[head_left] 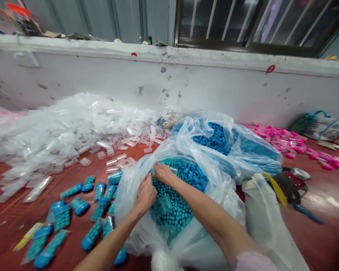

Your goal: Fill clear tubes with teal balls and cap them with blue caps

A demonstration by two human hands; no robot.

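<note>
A large clear plastic bag (131, 192) stands with its mouth wide, full of small turquoise beads (176, 209) and blue caps (194, 177). My left hand (146, 194) is closed at the bag's left inner edge, with the plastic in its fingers. Just beyond it, my right hand (162, 173) reaches over the beads to the same side of the bag. Its fingers are bent together, and what they hold, if anything, is hidden. A clear container (162, 203) lies on the beads below the right hand.
Bead-filled tubes with blue caps (62, 216) lie at left, before a heap of clear containers (81, 128) along the wall. Another bag (243, 146) of blue caps stands behind. Pink pieces (282, 139), a white sack (262, 214) and a blue-handled tool (307, 213) are at right.
</note>
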